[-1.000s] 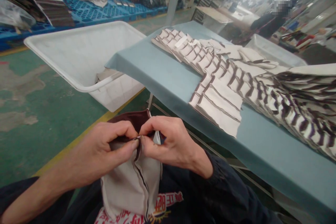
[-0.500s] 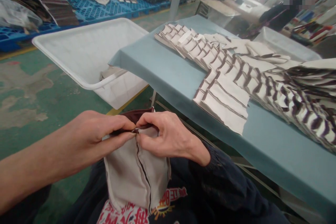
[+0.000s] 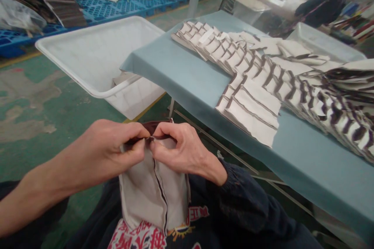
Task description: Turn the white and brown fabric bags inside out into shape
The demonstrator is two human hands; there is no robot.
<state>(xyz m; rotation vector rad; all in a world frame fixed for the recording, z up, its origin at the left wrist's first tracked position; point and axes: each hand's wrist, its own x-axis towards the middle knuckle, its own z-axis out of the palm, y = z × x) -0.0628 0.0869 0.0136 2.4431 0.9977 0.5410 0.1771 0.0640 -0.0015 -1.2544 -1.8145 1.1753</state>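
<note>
- The fingers of our left hand and right hand are closed, almost tip to tip, pinching the top edge of a cream cloth pouch with dark brown trim.
- Over the last half second our left thumb seems to have bent back slightly; both grips stay at the dark seam's top, so we judge that spot still needs handling.
- The pouch sits just before the near edge of the blue-grey cloth-covered counter.
- Overlapping cream, brown-edged fabric pieces lie on the counter.
- A large white plastic tub stands just beside the counter's left end.
</note>
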